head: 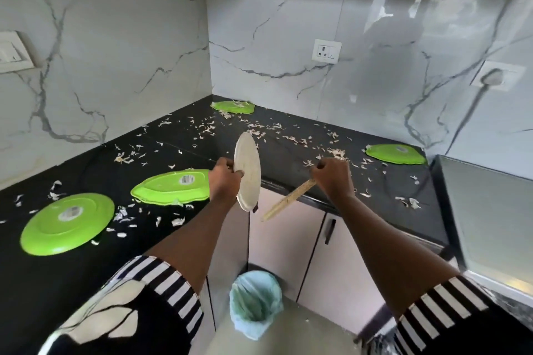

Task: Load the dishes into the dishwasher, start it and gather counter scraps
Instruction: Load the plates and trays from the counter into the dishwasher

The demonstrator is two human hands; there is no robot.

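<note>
My left hand grips a pale round plate by its edge and holds it upright over the counter's front edge. My right hand grips a light wooden stick that slants down to the left, ending below the plate. Pale scraps lie scattered all over the black L-shaped counter. Green plates lie upside down on it: a round one at the near left, a leaf-shaped one beside my left hand, one in the far corner and one at the right.
A bin lined with a pale blue bag stands on the floor below my hands, in front of pinkish cabinet doors. A grey metallic appliance top sits at the right end of the counter. Wall sockets are on the marble backsplash.
</note>
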